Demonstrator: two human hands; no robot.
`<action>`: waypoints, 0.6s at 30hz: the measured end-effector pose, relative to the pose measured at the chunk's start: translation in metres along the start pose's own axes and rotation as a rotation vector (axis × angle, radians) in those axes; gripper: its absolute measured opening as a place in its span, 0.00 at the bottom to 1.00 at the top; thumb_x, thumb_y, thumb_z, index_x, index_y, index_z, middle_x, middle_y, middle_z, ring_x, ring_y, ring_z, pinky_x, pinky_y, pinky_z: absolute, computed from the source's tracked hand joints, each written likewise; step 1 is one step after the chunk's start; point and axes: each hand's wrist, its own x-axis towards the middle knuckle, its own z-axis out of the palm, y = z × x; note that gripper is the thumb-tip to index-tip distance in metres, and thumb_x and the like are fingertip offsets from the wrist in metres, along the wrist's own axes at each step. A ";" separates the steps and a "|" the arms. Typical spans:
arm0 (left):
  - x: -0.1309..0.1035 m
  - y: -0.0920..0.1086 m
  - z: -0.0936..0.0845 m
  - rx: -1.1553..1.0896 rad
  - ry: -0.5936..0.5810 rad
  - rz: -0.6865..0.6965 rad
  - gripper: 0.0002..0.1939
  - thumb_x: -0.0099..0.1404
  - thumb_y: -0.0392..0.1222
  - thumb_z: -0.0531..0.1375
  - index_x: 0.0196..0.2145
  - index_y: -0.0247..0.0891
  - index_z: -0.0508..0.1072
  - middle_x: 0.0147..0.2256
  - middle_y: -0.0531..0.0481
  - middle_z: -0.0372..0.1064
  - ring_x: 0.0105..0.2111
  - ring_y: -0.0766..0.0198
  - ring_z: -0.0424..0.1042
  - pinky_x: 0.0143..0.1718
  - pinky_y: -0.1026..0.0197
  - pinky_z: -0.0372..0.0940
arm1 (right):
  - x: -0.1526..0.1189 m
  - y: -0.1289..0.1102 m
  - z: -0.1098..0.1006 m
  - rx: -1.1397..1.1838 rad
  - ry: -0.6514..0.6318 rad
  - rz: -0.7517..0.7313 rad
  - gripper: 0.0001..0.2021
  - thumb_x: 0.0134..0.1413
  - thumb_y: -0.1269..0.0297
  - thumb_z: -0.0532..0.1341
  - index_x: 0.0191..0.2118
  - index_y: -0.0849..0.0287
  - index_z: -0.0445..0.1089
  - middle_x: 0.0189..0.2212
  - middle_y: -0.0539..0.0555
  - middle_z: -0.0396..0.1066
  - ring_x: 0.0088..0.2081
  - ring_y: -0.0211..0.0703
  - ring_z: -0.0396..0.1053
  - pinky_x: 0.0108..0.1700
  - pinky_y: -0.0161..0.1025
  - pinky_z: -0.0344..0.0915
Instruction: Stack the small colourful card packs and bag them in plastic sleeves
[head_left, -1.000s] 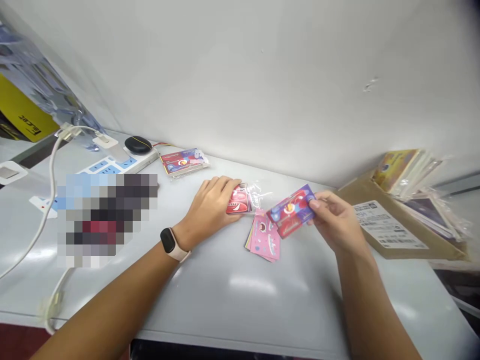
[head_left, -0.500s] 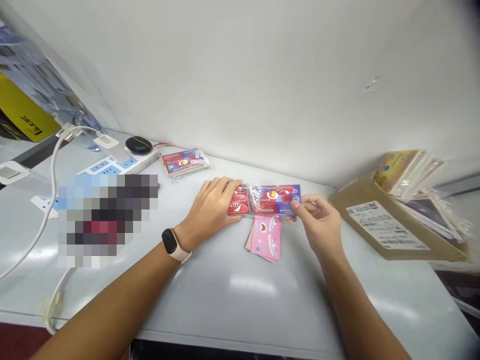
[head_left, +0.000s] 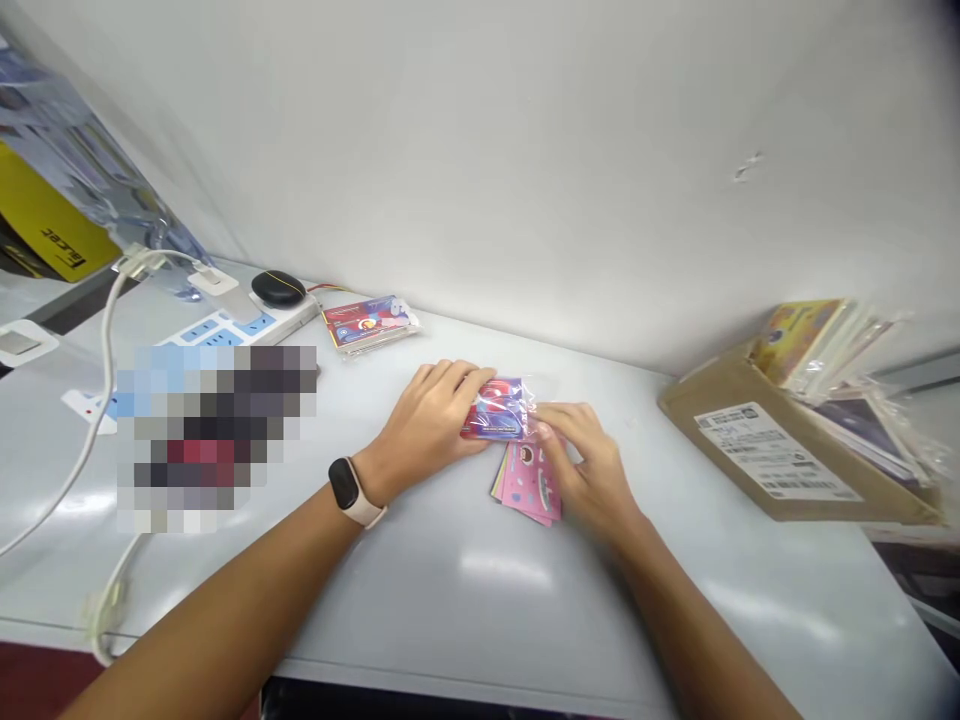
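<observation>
on the counter (head_left: 450,610), a sleeved card pack (head_left: 496,412) is lying under control

the cardboard box (head_left: 709,390) is standing clear at right. the left hand (head_left: 424,420) is gripping the pack's left end, fingers moderately spread, apparently preventing sliding. the right hand (head_left: 592,470) is keeping its fingers narrow, touching the clear film opposite, seemingly steadying it; pinching, cannot tell. pink cards (head_left: 531,485) are lying just beside the pack, nearer the wearer.

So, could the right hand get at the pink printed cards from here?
Probably yes: the right hand is close beside the pink printed cards, and their near edge is uncovered. Its fingers look busy at the clear plastic sleeve, though, which seems to overlap the cards' far edge.
</observation>
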 end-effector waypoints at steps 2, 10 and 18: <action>0.000 0.000 0.001 -0.007 -0.001 0.002 0.30 0.66 0.41 0.69 0.63 0.39 0.66 0.55 0.40 0.75 0.52 0.46 0.75 0.51 0.46 0.67 | -0.001 -0.003 0.000 -0.048 -0.095 -0.030 0.16 0.77 0.61 0.54 0.57 0.47 0.77 0.54 0.57 0.79 0.53 0.56 0.73 0.57 0.57 0.69; 0.001 -0.002 -0.001 -0.005 0.006 -0.028 0.30 0.65 0.40 0.68 0.63 0.40 0.67 0.54 0.40 0.75 0.53 0.45 0.75 0.52 0.46 0.67 | 0.002 0.005 -0.011 0.033 -0.006 0.052 0.10 0.74 0.58 0.57 0.52 0.50 0.73 0.49 0.57 0.77 0.47 0.52 0.74 0.51 0.52 0.71; 0.003 -0.006 -0.004 0.041 0.023 -0.101 0.30 0.64 0.39 0.69 0.61 0.38 0.68 0.54 0.39 0.75 0.53 0.44 0.74 0.52 0.45 0.67 | 0.006 0.026 -0.030 -0.058 -0.222 0.221 0.14 0.65 0.48 0.67 0.49 0.50 0.76 0.47 0.57 0.76 0.49 0.56 0.73 0.53 0.56 0.70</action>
